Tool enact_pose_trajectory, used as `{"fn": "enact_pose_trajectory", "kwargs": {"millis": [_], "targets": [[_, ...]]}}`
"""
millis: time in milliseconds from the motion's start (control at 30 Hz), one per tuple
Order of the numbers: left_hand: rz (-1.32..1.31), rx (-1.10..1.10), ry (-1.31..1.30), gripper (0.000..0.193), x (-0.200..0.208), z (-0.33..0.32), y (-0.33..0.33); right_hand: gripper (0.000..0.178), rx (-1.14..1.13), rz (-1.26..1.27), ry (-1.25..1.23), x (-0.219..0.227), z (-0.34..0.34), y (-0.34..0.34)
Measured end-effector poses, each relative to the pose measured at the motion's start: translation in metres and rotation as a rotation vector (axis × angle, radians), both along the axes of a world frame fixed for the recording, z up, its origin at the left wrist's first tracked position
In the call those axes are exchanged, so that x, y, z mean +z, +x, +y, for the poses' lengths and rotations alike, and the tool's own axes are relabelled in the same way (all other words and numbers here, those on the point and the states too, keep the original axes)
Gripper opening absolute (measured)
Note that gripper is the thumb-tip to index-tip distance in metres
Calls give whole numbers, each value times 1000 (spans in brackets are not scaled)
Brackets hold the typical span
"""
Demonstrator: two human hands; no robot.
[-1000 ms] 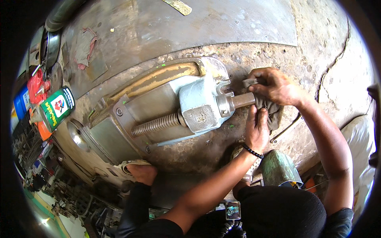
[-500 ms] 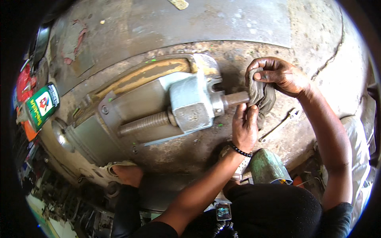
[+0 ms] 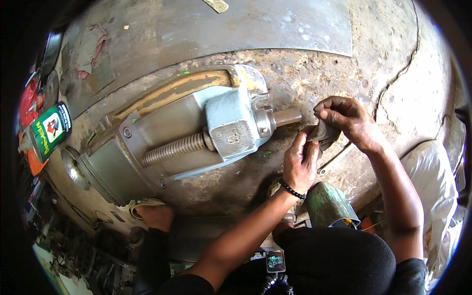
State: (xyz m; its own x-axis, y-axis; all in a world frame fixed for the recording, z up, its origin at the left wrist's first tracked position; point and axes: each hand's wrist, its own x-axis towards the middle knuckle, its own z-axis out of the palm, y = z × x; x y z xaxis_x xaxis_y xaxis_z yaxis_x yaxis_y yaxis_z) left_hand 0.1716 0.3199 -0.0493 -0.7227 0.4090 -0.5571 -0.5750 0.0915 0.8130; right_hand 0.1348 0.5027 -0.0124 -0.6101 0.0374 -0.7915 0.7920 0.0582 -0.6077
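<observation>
A dark grey-brown rag (image 3: 325, 133) is stretched between both my hands. My left hand (image 3: 300, 164), with a black bead bracelet at the wrist, pinches its lower left side. From the upper right my right hand (image 3: 351, 120) grips its top edge between thumb and fingers. Left of the hands lies a heavy machine part (image 3: 231, 128), a grey-blue block with a threaded screw (image 3: 179, 149) running through the assembly. A round steel shaft end (image 3: 287, 117) sticks out of it toward my hands, apart from the rag. Part of a wrench (image 3: 335, 160) shows on the floor below the rag.
A green cut-open container (image 3: 327, 204) stands near my knees. At the left are a green tin (image 3: 49, 130) and a red object (image 3: 29, 104). A large metal sheet (image 3: 275, 24) covers the far floor, with a crumpled cloth (image 3: 92, 51) on its left. Pale sheeting (image 3: 430, 172) lies at right.
My hands have drawn the rag off the shaft end, down and to the right. The rag is bunched smaller between them and now covers part of the wrench.
</observation>
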Motion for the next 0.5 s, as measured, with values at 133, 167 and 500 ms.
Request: {"fn": "enact_pose_trajectory", "kwargs": {"millis": [133, 167, 500], "targets": [[118, 79, -16, 26, -11, -5, 1, 27, -30, 20, -199, 1, 1, -7], [110, 67, -38, 24, -12, -6, 2, 28, 12, -6, -196, 0, 4, -12], [65, 101, -213, 29, -18, -3, -4, 21, 417, 246, 58, -37, -23, -67]]}}
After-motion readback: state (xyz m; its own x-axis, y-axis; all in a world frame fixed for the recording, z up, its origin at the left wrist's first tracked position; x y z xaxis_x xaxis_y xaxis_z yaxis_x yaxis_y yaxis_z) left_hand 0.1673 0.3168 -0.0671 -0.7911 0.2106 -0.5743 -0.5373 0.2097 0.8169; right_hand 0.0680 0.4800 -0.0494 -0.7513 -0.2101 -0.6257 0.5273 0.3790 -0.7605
